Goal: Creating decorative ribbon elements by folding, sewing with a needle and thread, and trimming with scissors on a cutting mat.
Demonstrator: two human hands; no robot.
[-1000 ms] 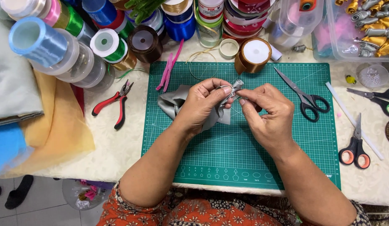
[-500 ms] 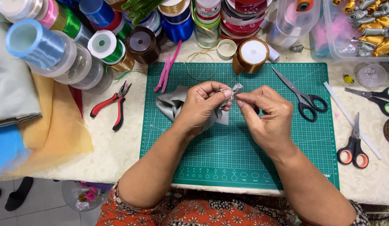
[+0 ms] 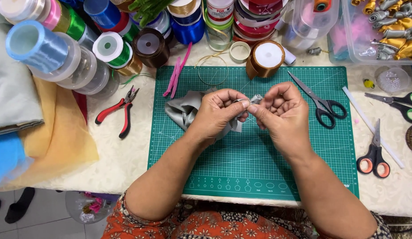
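Over a green cutting mat [image 3: 259,159], my left hand [image 3: 221,113] and my right hand [image 3: 283,113] meet at the fingertips. Between them they pinch a small rolled piece of grey satin ribbon [image 3: 254,99]. The loose length of the same grey ribbon [image 3: 183,110] trails out to the left from under my left hand and lies crumpled on the mat. The part of the roll inside my fingers is hidden.
Black-handled scissors [image 3: 321,104] lie right of my hands, orange-handled scissors [image 3: 374,155] and green-handled scissors [image 3: 398,104] further right. Red pliers [image 3: 119,113] lie left of the mat. Ribbon spools [image 3: 104,48] crowd the back. Folded fabrics [image 3: 42,128] sit left, a clear box of ribbon roses [image 3: 383,26] back right.
Both hands stay together over the mat, with the fingers working slightly on the small grey ribbon roll. Nothing else on the table has moved.
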